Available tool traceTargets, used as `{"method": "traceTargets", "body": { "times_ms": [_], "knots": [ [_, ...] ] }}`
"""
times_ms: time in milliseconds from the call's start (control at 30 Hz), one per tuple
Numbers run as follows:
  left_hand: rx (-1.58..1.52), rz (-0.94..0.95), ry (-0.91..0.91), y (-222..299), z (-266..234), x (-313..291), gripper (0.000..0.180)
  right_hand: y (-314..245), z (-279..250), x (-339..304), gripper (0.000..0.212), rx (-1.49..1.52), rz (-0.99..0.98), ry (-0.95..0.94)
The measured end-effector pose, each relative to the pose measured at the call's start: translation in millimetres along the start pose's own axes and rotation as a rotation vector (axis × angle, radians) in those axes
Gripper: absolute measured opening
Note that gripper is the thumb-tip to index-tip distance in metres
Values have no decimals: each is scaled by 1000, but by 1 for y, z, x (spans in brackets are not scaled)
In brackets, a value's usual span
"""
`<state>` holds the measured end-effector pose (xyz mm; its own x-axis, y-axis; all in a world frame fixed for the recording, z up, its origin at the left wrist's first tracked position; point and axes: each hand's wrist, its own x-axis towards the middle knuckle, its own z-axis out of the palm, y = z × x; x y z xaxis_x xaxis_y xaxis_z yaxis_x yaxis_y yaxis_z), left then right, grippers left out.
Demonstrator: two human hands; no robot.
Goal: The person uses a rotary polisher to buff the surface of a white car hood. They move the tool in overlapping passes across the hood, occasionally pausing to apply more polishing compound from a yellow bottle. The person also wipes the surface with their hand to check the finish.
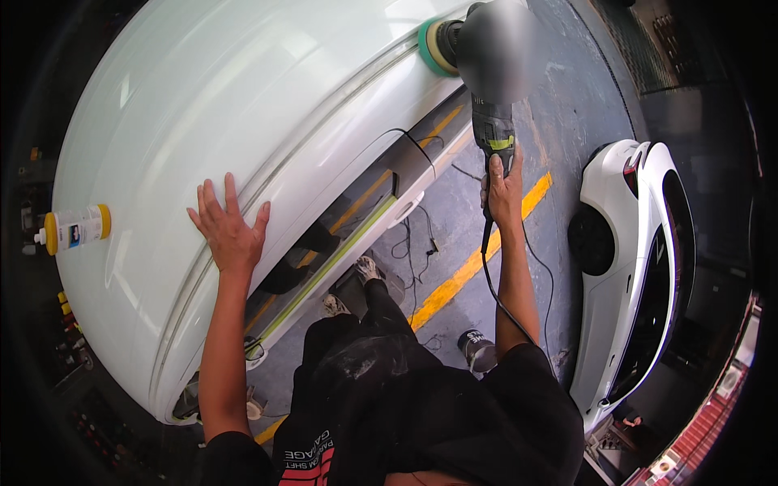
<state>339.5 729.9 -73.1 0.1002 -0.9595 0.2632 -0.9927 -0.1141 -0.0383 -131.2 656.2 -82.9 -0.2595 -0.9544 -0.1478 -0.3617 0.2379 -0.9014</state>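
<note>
My right hand (504,193) is wrapped round the rear grip of a dark car polisher (492,121). Its green foam pad (428,50) is by the far side edge of a white car roof (186,121); whether pad and paint touch, I cannot tell. A grey blur covers part of the machine's head. A black power cord (489,267) runs from the grip down past my right forearm. Fingers spread, my left hand (231,231) lies flat on the roof near the groove along its side. A white bottle with yellow ends (78,229) is on the roof's left part.
Another white car (620,275) is parked on the right. Loose black cables (413,259) trail over the grey floor, which has a yellow line (454,285). Near my right elbow is a small dark bucket-like container (476,348). My feet are beside the car's side.
</note>
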Motion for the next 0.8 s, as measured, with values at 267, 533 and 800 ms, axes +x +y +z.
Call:
{"method": "traceTargets", "body": {
  "times_ms": [267,533,800],
  "knots": [
    [-219,53,248,-3,-1,-9,66,-2,10,-62,69,-157,-171,-94],
    [-1052,-93,-94,89,-37,-132,65,7,57,-198,77,-182,-145,-319],
    [-1544,-467,-124,44,-65,-169,97,-10,100,-324,85,-183,-224,-566]
  ]
}}
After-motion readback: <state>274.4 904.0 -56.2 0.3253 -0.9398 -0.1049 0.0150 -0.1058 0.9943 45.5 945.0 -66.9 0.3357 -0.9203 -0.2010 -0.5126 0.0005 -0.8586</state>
